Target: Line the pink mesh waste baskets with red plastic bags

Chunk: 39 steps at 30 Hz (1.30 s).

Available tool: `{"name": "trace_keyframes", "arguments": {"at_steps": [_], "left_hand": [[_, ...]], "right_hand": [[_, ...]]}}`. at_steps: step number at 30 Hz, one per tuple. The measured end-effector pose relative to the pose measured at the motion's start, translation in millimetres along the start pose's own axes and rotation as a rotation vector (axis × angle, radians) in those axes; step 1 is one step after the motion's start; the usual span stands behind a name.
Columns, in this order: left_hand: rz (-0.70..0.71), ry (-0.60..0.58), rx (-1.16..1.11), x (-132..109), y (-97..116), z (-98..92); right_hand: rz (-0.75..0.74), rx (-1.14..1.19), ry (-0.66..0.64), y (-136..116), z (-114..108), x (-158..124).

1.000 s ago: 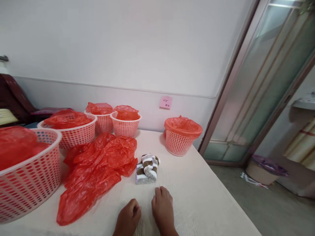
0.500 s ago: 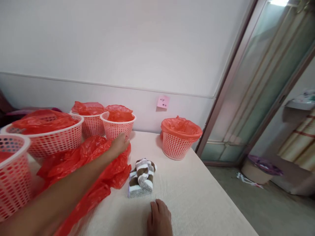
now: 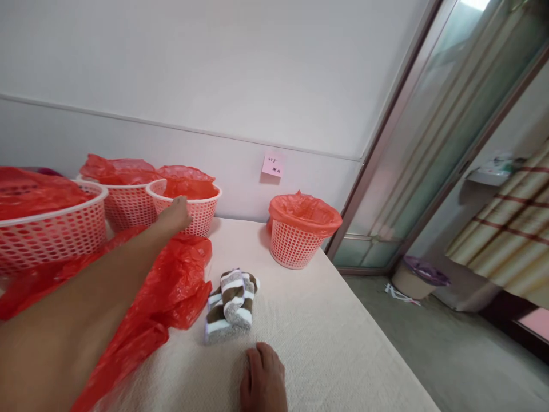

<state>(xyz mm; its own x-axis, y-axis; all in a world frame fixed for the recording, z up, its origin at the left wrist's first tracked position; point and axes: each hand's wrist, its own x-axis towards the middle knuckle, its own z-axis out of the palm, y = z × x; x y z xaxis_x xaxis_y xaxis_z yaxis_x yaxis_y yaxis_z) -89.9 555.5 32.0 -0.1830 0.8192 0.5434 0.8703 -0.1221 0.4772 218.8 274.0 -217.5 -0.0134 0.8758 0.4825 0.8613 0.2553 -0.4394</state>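
Note:
My left hand (image 3: 175,214) reaches across to the front rim of a pink perforated plastic basket (image 3: 203,215), its fingers bent and closed at that rim, the fingertips partly hidden. Inside this basket is a red plastic bag (image 3: 189,184). Beneath my left forearm lies a crumpled heap of red plastic bags (image 3: 180,286). My right hand (image 3: 263,379) rests palm down on the white cloth-covered table (image 3: 317,343), fingers loosely bent and holding nothing. Just beyond it sits a folded striped cloth (image 3: 232,309) in brown, white and grey.
More bag-lined baskets stand at the left, one large (image 3: 51,237) and another (image 3: 128,206) by the wall. A basket with a red liner (image 3: 295,246) stands at the table's right back, below a pink note (image 3: 273,164). A bin (image 3: 416,280) is on the floor.
My left hand has moved up from the lower front of the basket to its rim. My right hand stays on the table. The view has shifted slightly to the right.

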Motion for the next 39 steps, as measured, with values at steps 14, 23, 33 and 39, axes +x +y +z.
{"name": "trace_keyframes", "arguments": {"at_steps": [14,23,33,39], "left_hand": [[0.048,0.040,0.143,-87,-31,7.1],[0.097,0.215,0.069,-100,-36,-15.1],[0.069,0.426,-0.056,-95,-4,-83.5],[0.183,0.341,-0.155,-133,54,-147.7]], "right_hand": [[0.015,-0.012,-0.058,-13,-16,5],[0.063,0.009,-0.109,-25,-29,9],[0.076,-0.028,-0.161,-31,-36,11],[0.060,-0.091,-0.175,-33,-37,11]]}}
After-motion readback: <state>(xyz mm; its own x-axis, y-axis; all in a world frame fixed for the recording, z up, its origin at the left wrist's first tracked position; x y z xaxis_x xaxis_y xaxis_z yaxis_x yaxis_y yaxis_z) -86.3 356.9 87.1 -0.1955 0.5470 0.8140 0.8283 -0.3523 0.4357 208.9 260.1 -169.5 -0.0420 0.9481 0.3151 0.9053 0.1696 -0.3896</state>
